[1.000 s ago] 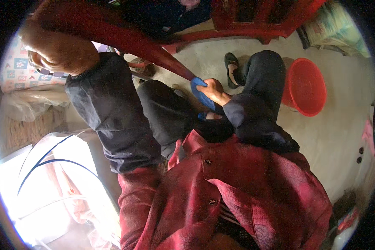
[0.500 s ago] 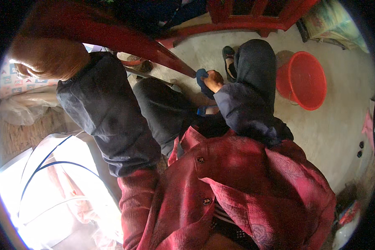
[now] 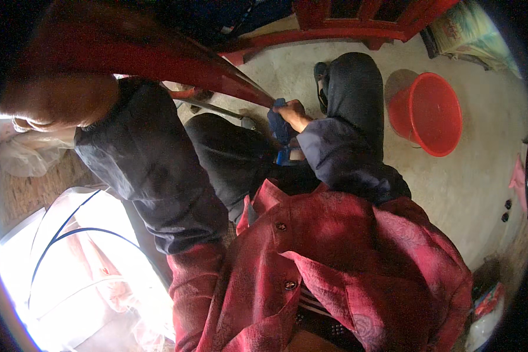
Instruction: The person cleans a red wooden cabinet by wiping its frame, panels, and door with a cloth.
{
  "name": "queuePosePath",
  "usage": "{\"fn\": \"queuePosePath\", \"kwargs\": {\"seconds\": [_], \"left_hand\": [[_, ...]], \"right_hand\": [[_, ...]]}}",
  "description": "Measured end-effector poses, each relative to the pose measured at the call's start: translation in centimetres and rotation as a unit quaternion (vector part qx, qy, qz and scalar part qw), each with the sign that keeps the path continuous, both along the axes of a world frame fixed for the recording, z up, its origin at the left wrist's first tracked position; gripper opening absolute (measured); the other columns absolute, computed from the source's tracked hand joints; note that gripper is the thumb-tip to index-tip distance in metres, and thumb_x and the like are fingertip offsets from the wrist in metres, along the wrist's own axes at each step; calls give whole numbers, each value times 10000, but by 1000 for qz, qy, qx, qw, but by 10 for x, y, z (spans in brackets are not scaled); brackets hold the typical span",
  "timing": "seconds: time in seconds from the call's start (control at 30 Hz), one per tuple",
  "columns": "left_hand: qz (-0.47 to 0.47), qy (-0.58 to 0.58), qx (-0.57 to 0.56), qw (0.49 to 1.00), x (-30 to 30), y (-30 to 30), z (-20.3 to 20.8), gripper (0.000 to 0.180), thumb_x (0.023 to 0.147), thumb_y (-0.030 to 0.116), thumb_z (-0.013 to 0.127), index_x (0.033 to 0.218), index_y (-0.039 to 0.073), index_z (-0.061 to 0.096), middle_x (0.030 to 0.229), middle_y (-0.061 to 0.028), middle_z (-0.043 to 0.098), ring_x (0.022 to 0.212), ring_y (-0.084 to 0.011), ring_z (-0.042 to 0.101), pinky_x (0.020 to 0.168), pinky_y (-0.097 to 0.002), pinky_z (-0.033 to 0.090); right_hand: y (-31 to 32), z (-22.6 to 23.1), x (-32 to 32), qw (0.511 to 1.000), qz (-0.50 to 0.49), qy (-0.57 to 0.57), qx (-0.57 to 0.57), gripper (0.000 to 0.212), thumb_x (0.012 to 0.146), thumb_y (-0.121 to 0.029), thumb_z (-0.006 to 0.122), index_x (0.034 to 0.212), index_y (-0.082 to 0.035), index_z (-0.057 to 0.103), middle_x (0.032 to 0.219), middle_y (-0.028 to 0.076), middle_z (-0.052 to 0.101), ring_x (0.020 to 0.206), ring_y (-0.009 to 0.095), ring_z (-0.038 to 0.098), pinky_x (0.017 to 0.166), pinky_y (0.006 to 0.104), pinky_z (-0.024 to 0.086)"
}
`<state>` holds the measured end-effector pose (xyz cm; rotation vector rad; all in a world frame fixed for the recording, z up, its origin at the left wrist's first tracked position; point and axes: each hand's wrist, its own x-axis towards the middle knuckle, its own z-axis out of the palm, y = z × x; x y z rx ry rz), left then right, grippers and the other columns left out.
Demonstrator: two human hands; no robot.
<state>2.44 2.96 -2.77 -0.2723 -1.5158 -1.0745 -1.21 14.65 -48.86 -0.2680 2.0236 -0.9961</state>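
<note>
A long red wooden board [image 3: 158, 56], glossy along its edge, slants from the upper left down to the middle. My left hand [image 3: 58, 102] is at its upper left part, fingers curled and closed on it; the board hides some of that hand. At the board's far, narrow end, my right hand [image 3: 293, 112] grips a dark blue cloth [image 3: 279, 126] bunched in its fingers. The cloth touches the board's tip and hangs down between my knees.
On the floor to the right stands a red plastic bucket [image 3: 434, 114]. Red wooden furniture [image 3: 358, 29] lines the back. A metal rod [image 3: 214, 108] lies beside my left knee. Clear plastic sheeting [image 3: 35, 154] and a bright white surface [image 3: 94, 276] are at left.
My right hand has shifted slightly left with the cloth, which now hangs lower. My left hand and the board's near part have moved a little down and left.
</note>
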Motion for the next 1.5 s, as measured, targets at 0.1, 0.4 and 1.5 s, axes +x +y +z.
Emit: {"fn": "queuePosePath", "kwargs": {"seconds": [0.1,0.4,1.5], "left_hand": [[-38,2,19,999,-10,28,-2,539,1072,469,422,1041,9,701,897,-83,692,782,-182,620,748,-276,493],[-73,0,31,997,-10,-57,-1,539,1069,475,431,1047,9,702,907,-83,693,791,-178,619,751,-275,490],[282,21,-1,959,3,-12,22,559,1025,510,478,924,27,739,810,-57,672,725,-139,578,685,-295,447]], "right_hand": [[9,-7,-5,995,-51,-35,-79,408,751,-323,830,810,60,703,773,147,711,714,241,681,660,377,512],[21,48,-8,931,-35,-250,-263,226,890,-209,754,871,16,743,811,43,715,696,128,661,635,281,498],[23,119,-11,933,-20,-248,-260,240,906,-233,768,954,1,749,895,40,744,756,117,692,716,262,555]]}}
